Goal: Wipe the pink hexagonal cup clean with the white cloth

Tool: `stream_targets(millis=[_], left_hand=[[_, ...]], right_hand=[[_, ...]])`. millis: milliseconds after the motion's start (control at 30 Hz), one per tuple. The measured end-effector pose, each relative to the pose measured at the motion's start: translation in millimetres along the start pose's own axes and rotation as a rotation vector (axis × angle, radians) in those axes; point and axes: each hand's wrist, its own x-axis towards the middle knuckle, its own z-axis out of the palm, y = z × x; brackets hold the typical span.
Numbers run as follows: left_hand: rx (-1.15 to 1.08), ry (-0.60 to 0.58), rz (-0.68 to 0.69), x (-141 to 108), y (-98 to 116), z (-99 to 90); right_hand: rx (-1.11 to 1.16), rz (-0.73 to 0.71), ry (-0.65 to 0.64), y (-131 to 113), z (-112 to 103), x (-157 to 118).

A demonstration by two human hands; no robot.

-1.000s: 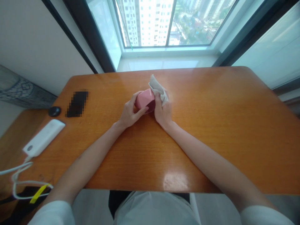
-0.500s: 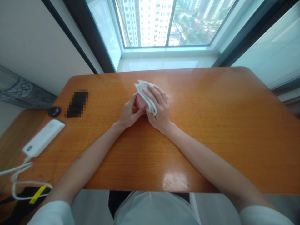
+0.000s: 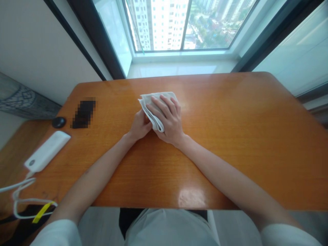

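Observation:
Over the middle of the wooden table, my right hand [image 3: 169, 119] holds a folded white cloth [image 3: 151, 102], its fingers lying across the top and its thumb at the lower edge. Beside it, my left hand [image 3: 139, 125] is curled, with its fingertips hidden under the cloth's left side. The cloth covers the pink object in my left hand, so its kind and shape cannot be made out.
A white power bank [image 3: 47, 150] with a white cable [image 3: 23, 186] lies on the left of the table [image 3: 230, 136]. Beyond it are a round black object [image 3: 58, 122] and a blurred-out dark item [image 3: 83, 114]. A window [image 3: 184, 27] stands behind the table.
My right hand has moved left with the cloth, which now spreads flatter over the pink object and hides it. My left hand has barely moved.

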Motion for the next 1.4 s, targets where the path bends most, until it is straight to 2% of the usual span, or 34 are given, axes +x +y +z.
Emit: stream_targets(millis=[67,133,200,233,333,367,433,567,633,733,800,833,967,1000,1033,1167,1200,1267,1367,1400], left_hand=[[0.011,0.014,-0.011,1.1,2.8,0.0],[0.009,0.016,-0.014,2.8,8.0,-0.3],[0.005,0.002,-0.015,2.7,9.0,-0.5],[0.003,-0.010,-0.018,1.6,7.0,-0.4],[-0.003,-0.059,-0.032,-2.8,-3.5,0.8],[-0.003,-0.068,-0.036,-3.5,-5.6,1.2],[0.005,-0.056,-0.044,-2.5,-4.0,1.6],[0.024,0.001,-0.036,3.6,10.4,0.2],[0.013,0.006,-0.015,3.5,10.6,-0.8],[-0.020,-0.040,0.021,-0.1,1.1,-1.3],[0.004,-0.046,0.008,-0.9,-2.0,-0.8],[0.021,-0.032,-0.001,-0.3,-0.8,-0.3],[0.042,0.014,-0.001,4.2,11.9,0.2],[0.037,0.013,0.002,4.2,12.9,-0.3],[0.032,0.013,0.005,3.4,12.0,-0.9],[0.021,-0.002,0.013,-2.5,-0.2,-2.8],[0.025,-0.004,0.004,-2.9,-1.3,-2.8],[0.039,0.019,-0.012,-1.7,1.1,-2.1],[0.037,0.038,-0.018,1.3,8.0,-1.4],[0.032,0.034,-0.019,1.3,8.3,-1.6]], right_hand=[[0.032,0.089,0.057,5.7,2.3,0.5],[0.069,0.262,0.180,13.1,5.5,0.6],[0.064,0.311,0.227,13.1,6.7,0.0],[0.043,0.246,0.184,9.3,6.1,-0.5],[-0.007,-0.061,-0.050,-8.0,2.6,-1.4],[-0.010,-0.104,-0.080,-11.1,1.9,-1.3],[-0.004,-0.055,-0.050,-8.1,1.9,-0.5],[0.051,0.264,0.175,12.8,3.6,0.6],[0.046,0.231,0.149,12.0,2.1,0.3],[-0.008,0.011,-0.045,-1.6,-1.3,0.4],[-0.013,-0.014,-0.067,-5.0,-1.5,1.6],[0.007,0.029,-0.032,-3.1,-0.7,2.5],[0.160,0.363,0.213,12.7,4.5,4.4],[0.171,0.383,0.229,13.3,4.9,4.0],[0.157,0.348,0.216,11.6,4.9,3.3],[0.056,-0.008,0.053,-2.9,3.1,0.7],[0.058,-0.034,0.040,-3.5,3.6,0.8],[0.096,0.059,0.084,1.3,5.8,1.7],[0.153,0.311,0.240,10.5,8.6,2.6],[0.148,0.323,0.246,10.3,8.3,2.4]])
